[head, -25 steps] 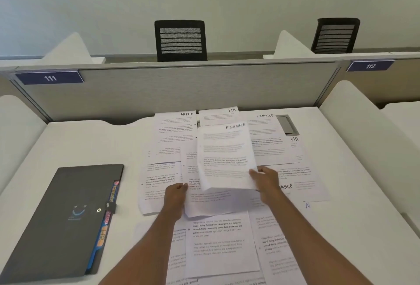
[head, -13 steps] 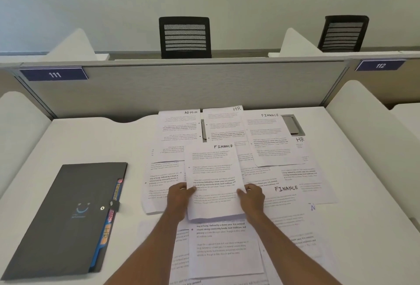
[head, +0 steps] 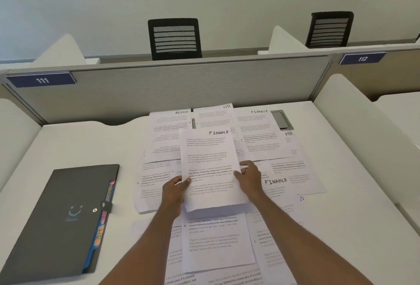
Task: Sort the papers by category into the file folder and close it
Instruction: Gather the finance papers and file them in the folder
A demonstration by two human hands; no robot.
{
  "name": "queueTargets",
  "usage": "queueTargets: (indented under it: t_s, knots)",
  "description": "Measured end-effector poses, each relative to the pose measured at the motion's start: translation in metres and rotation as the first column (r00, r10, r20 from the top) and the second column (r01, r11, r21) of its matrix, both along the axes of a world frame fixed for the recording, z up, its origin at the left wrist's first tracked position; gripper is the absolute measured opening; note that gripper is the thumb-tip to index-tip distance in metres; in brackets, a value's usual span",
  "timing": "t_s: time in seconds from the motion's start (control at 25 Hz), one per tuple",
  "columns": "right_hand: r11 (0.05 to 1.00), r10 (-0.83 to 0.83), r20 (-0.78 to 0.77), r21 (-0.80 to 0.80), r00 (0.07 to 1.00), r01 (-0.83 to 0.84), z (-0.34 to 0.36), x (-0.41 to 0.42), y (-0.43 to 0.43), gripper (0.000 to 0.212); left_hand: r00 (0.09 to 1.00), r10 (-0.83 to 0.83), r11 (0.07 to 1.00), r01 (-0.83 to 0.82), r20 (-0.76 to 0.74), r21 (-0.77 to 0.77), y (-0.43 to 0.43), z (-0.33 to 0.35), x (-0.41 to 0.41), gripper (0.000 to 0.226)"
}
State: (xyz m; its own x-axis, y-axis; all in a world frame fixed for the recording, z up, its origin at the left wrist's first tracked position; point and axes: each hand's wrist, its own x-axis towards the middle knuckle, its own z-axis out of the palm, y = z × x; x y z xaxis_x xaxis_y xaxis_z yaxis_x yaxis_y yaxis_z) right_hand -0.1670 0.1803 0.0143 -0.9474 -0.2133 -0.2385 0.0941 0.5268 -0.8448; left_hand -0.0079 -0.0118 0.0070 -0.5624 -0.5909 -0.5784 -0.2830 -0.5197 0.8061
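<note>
A small stack of sheets topped by one headed FINANCE (head: 210,162) is held above the spread of papers. My left hand (head: 175,190) grips its left edge with the thumb on top. My right hand (head: 248,176) holds its right edge. Beneath lie several loose printed sheets, among them ones headed ADMIN (head: 169,130), HR (head: 214,114) and FINANCE (head: 258,130). The dark grey file folder (head: 61,216) lies closed on the left of the desk, its snap strap fastened and coloured tabs showing along its right side.
The white desk (head: 75,146) is bounded by a grey partition (head: 181,86) at the back and white side dividers. A grey cable hatch (head: 281,119) sits at the back right, partly under papers. Two black chairs stand behind the partition.
The FINANCE sheet, lifted in my right hand a second ago, has come down onto the stack. Both hands now hold its edges, squared up over the spread.
</note>
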Motion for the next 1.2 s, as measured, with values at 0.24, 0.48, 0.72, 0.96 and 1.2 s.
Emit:
queueTargets:
  t_s: [0.24,0.48,0.72,0.96,1.2]
  knots:
    - [0.996,-0.081,-0.059,0.02,0.995,0.082,0.006,-0.044,0.032,0.028,0.999,0.024,1.0,-0.025,0.042,0.014,0.027,-0.014,-0.028,0.016]
    - [0.955,-0.145,-0.187,0.23,0.972,0.187,0.004,-0.116,0.067,0.035,0.993,0.053,0.999,-0.054,0.11,0.006,0.035,-0.031,-0.04,0.008]
    - [0.825,-0.182,-0.161,0.512,0.97,0.24,-0.002,-0.168,0.074,0.074,0.988,0.06,0.998,-0.054,0.143,-0.044,0.033,-0.05,-0.04,0.006]
    - [0.723,-0.202,-0.031,0.67,0.979,0.17,-0.018,-0.184,0.063,0.083,0.985,0.053,0.996,-0.04,0.163,-0.082,0.034,-0.057,-0.04,0.009]
    - [0.772,-0.251,0.029,0.609,0.968,0.182,-0.023,-0.196,0.059,0.077,0.987,0.043,0.997,-0.032,0.152,-0.074,0.033,-0.054,-0.039,0.008]
